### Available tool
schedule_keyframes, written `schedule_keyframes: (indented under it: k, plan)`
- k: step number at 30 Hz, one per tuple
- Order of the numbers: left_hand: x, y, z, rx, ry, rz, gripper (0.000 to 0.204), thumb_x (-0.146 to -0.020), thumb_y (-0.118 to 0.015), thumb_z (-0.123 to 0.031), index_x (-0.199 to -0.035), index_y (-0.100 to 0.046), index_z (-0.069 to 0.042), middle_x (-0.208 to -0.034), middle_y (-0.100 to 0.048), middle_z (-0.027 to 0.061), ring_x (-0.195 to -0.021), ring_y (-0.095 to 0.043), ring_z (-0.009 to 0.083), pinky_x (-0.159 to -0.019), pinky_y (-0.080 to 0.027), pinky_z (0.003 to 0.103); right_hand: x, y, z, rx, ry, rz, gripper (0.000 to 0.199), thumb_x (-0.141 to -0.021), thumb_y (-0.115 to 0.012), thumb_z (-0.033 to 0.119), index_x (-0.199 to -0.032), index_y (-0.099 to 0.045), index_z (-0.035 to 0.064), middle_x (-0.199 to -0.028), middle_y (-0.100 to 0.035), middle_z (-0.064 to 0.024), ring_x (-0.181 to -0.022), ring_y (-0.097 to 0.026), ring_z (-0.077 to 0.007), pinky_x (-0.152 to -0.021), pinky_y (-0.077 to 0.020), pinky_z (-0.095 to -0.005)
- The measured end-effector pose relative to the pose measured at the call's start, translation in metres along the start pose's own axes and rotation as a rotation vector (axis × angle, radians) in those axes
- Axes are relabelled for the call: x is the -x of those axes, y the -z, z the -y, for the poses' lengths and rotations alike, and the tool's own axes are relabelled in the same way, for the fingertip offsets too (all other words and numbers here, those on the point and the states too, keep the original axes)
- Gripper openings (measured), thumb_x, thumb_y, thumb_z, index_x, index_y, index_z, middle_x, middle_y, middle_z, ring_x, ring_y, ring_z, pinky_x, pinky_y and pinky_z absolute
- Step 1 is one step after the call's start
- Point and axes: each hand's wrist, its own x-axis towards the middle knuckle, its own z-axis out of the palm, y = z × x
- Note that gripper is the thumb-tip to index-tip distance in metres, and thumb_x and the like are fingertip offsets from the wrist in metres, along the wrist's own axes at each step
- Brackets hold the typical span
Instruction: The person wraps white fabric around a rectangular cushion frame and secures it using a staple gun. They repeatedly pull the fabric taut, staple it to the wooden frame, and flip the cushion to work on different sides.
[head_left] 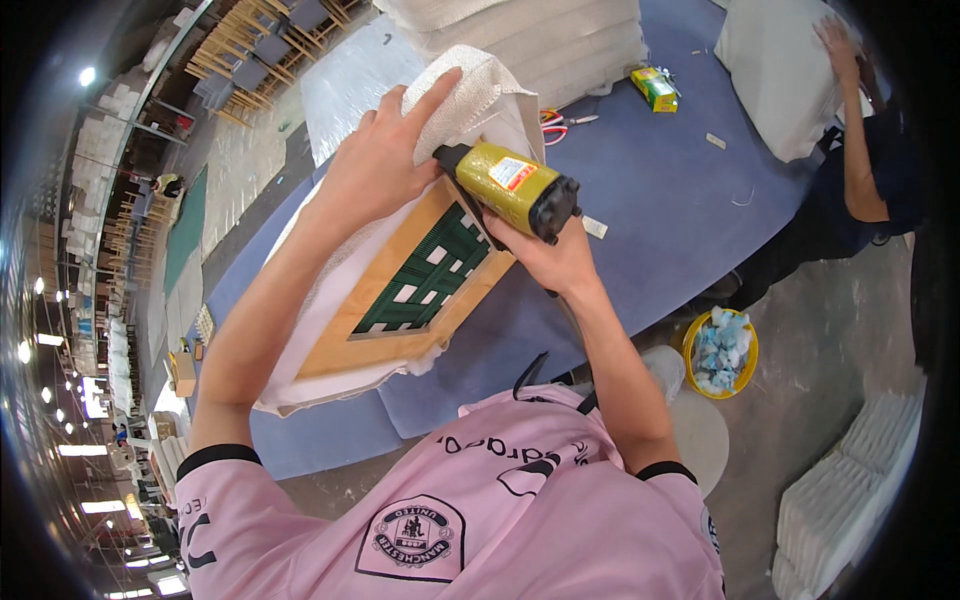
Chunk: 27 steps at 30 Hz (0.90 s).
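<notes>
The left hand (pixel 385 165) is grasping the fabric (pixel 465 95) at the upper edge of the frame (pixel 330 350), its index finger reaching across the folded cloth. The right hand (pixel 555 262) is clenching the handle of the staple gun (pixel 508 183); most of that grip is being hidden by the tool's yellow-green body. The black front end of the tool is pointing toward the left hand and sitting just beside its fingers. Whether it is touching the frame cannot be told.

The frame is standing tilted at the near edge of the blue tabletop (pixel 680 215), its wooden side facing the wearer. Green webbing (pixel 412 272) is crossing its opening, and white material is showing around the wood.

Beyond the frame, red-handled scissors (pixel 562 122) are lying on the tabletop near a stack of white pads (pixel 540 40). A yellow-and-green box (pixel 655 90) is resting farther right. At the far right, a co-worker's hand (pixel 838 48) is touching a white cushion (pixel 770 75).

On the floor, a yellow bucket (pixel 755 352) is holding blue and white scraps (pixel 720 350); a round stool (pixel 700 435) is standing near it.
</notes>
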Motion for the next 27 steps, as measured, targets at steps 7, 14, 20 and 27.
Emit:
schedule_keyframes:
  k: [7, 14, 20, 27]
  plan:
    - [-0.009, 0.038, 0.057, 0.500, 0.098, 0.364, 0.094, -0.097, -0.060, -0.057, -0.168, -0.009, -0.021, -0.167, -0.025, 0.0277, -0.154, -0.027, 0.0450, -0.125, -0.027, 0.048, 0.033, -0.006, 0.007, 0.065, 0.227, 0.144, 0.066, -0.079, -0.077, 0.000, -0.142, -0.057, 0.0000, -0.127, -0.071, -0.0167, -0.118, -0.069, -0.0276, -0.104, -0.0495, -0.0343]
    - [0.010, 0.019, 0.053, 0.516, 0.148, 0.272, 0.068, -0.110, -0.024, -0.058, -0.166, -0.024, -0.019, -0.164, -0.035, 0.0226, -0.151, -0.036, 0.0382, -0.124, -0.028, 0.046, 0.042, -0.037, 0.015, 0.147, 0.200, 0.122, 0.075, -0.076, -0.073, -0.004, -0.148, -0.051, -0.0013, -0.128, -0.070, -0.0214, -0.118, -0.070, -0.0332, -0.102, -0.0513, -0.0367]
    - [0.022, 0.007, 0.004, 0.026, 0.175, 0.025, 0.057, -0.111, -0.029, -0.052, -0.161, -0.034, -0.026, -0.142, -0.054, 0.0291, -0.126, -0.058, 0.0487, -0.105, -0.049, 0.053, 0.033, -0.042, 0.011, 0.175, 0.220, 0.101, 0.079, -0.069, -0.077, -0.005, -0.144, -0.056, 0.0076, -0.121, -0.070, -0.0234, -0.108, -0.068, -0.0418, -0.091, -0.0540, -0.0386]
    - [0.031, 0.001, 0.008, -0.095, 0.036, -0.071, 0.058, -0.107, -0.053, -0.039, -0.161, -0.033, -0.035, -0.142, -0.052, 0.0309, -0.119, -0.062, 0.0505, -0.098, -0.053, 0.054, 0.027, -0.012, 0.010, -0.048, -0.168, 0.051, 0.036, -0.085, -0.081, 0.012, -0.117, -0.071, -0.0023, -0.107, -0.077, -0.0097, -0.097, -0.073, -0.0171, -0.089, -0.0555, -0.0320]
